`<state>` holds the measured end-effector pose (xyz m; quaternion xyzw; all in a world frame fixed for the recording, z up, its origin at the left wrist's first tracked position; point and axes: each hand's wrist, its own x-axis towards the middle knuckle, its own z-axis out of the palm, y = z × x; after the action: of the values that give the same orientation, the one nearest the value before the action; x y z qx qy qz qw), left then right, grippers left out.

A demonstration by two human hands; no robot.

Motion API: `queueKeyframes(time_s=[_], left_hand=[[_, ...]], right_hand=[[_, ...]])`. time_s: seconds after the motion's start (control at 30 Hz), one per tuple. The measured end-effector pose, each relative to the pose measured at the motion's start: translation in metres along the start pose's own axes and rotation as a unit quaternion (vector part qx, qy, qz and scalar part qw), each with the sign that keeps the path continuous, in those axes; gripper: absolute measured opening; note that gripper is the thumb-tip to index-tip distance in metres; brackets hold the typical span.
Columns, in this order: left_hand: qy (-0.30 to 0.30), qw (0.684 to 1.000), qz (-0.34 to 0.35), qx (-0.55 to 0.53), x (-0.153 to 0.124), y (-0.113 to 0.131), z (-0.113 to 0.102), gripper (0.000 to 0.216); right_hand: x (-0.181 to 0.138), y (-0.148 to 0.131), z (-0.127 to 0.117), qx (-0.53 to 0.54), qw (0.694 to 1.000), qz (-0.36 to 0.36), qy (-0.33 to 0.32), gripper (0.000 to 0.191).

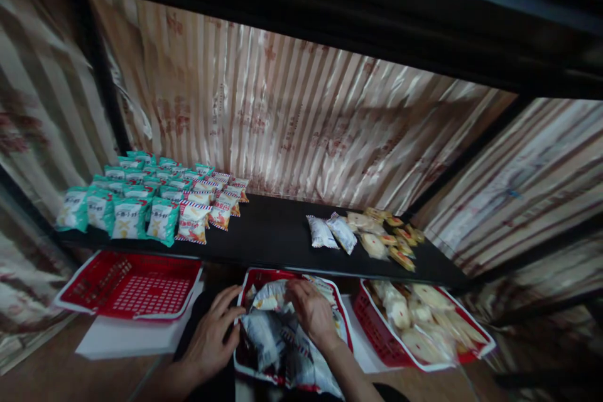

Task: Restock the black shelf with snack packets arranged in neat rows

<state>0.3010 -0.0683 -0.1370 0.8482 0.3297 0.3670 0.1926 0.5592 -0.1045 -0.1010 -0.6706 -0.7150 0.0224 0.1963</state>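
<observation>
Fingers of my right hand (311, 311) are down among the silvery-white snack packets (266, 336) in the middle basket (346, 317), tips lost in the pile, so honestly can't tell if they've got hold of one or are just touching. Left hand (217, 330) is at that basket's left rim, fingers loosely bent and a bit spread, can't say if they're actually gripping it. Packets are heaped pretty much to the brim, right in front of me, basket's red with a white rim. Just left of it there's another red basket (146, 295) with its grid bottom showing, and off to the right a third one (377, 339) full of pale wrapped stuff. Above them all runs a black shelf (271, 226): teal bags (129, 217) in rows at the left, striped-edge bags (193, 221) beside them, then two white packets (323, 232) well apart from those, next to some yellow packs (402, 259), striped curtain (292, 113) behind
</observation>
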Motion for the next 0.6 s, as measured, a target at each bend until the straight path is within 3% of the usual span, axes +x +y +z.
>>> queueKeyframes(time_s=[0.1,0.17,0.23,0.3,0.4,0.5,0.6], left_hand=[[0.027,0.976,-0.156,-0.15,0.006,0.006,0.008,0.037],[0.037,0.925,-0.26,-0.276,0.015,0.013,0.012,0.047],[0.022,0.861,-0.32,-0.395,0.029,0.022,0.014,0.056],[0.007,0.808,-0.337,-0.483,0.043,0.033,0.018,0.063],[0.011,0.756,-0.354,-0.55,0.063,0.049,0.027,0.067],[0.022,0.726,-0.367,-0.582,0.077,0.058,0.036,0.062],[0.032,0.722,-0.368,-0.585,0.09,0.061,0.043,0.057]], right_hand=[[-0.001,-0.005,-0.017,0.112,0.988,0.087,0.068,0.025],[0.001,-0.008,-0.022,0.222,0.958,0.149,0.101,0.03],[0.002,-0.011,-0.022,0.343,0.912,0.196,0.113,0.035],[0.001,-0.013,-0.02,0.438,0.861,0.232,0.117,0.037],[-0.003,-0.014,-0.014,0.507,0.807,0.28,0.118,0.038],[-0.008,-0.01,-0.01,0.533,0.779,0.308,0.118,0.04],[-0.011,-0.005,-0.006,0.538,0.772,0.321,0.107,0.042]])
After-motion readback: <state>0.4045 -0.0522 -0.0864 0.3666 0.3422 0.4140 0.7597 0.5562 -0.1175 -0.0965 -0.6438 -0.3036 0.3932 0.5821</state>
